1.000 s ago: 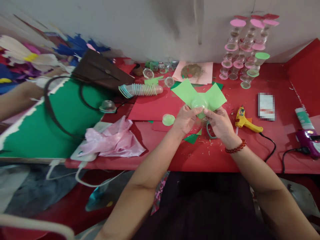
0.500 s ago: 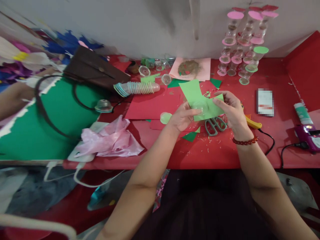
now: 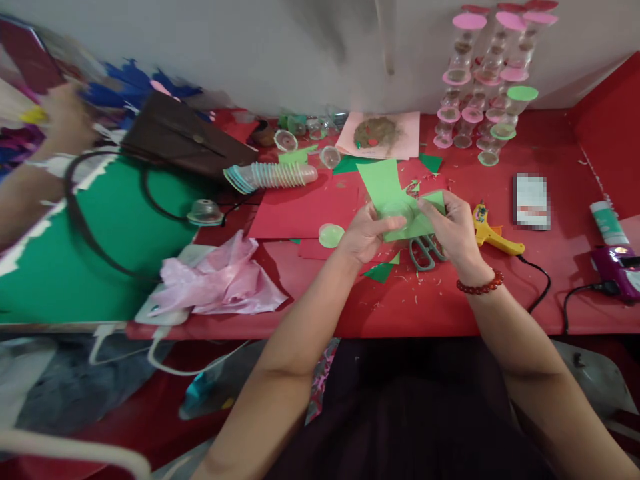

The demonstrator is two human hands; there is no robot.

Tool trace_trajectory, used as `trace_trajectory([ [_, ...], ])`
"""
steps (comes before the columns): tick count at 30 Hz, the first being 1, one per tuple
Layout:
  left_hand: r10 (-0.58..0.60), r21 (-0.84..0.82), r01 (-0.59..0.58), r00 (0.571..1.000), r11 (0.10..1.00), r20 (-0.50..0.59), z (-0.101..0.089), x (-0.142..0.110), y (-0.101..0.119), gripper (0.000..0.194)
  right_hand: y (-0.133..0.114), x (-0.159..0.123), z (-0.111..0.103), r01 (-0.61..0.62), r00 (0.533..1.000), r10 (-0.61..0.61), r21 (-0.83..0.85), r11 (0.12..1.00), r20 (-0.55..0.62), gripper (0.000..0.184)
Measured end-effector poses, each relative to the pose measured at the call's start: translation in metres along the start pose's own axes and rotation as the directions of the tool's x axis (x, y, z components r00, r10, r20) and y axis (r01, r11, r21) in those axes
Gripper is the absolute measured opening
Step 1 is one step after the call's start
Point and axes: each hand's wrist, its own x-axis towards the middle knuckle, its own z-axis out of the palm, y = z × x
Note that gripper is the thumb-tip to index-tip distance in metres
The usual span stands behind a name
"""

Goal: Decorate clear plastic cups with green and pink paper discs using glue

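Note:
A piece of light green paper (image 3: 383, 181) is held above the table between my hands. My left hand (image 3: 365, 235) is closed on its left side, the thumb pressing a clear plastic dome (image 3: 397, 215) against the paper. My right hand (image 3: 453, 227) pinches the paper's right part, its fingers close to the dome. Below the paper lie grey-handled scissors (image 3: 423, 255), their blades hidden. A yellow glue gun (image 3: 495, 237) rests just right of my right hand. Left of my left hand lies a clear cup with a green disc (image 3: 331, 235).
A stack of clear plastic cups (image 3: 273, 175) lies at left, near a brown bag (image 3: 187, 137). Towers of joined cups (image 3: 470, 100) stand at the back right. Pink paper (image 3: 345, 143) bears a pile of sand. Another person's arm (image 3: 65, 127) reaches in at far left.
My right hand has moved left along the paper, nearer the dome, uncovering more of the glue gun. The other person's arm has risen at far left, a dark red flat thing near its hand.

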Motion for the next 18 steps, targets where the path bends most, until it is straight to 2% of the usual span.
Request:
trace_trajectory([
  [6, 0.000, -0.006, 0.000, 1.000, 1.000, 0.025, -0.0033, 0.0043, -0.0034, 0.047, 0.0020, -0.0007, 0.0025, -0.024, 1.000, 0.024, 0.043, 0.999, 0.010, 0.031],
  [12, 0.030, 0.016, -0.031, 0.998, 0.999, 0.048, -0.0034, 0.0037, -0.0033, 0.042, -0.0011, -0.0014, 0.0032, -0.045, 0.999, 0.045, 0.077, 0.996, 0.006, 0.031],
  [18, 0.011, 0.016, -0.011, 0.999, 1.000, 0.052, -0.0062, 0.0027, -0.0039, 0.043, -0.0013, -0.0018, 0.0037, -0.057, 0.998, 0.056, 0.081, 0.995, 0.014, 0.031],
])
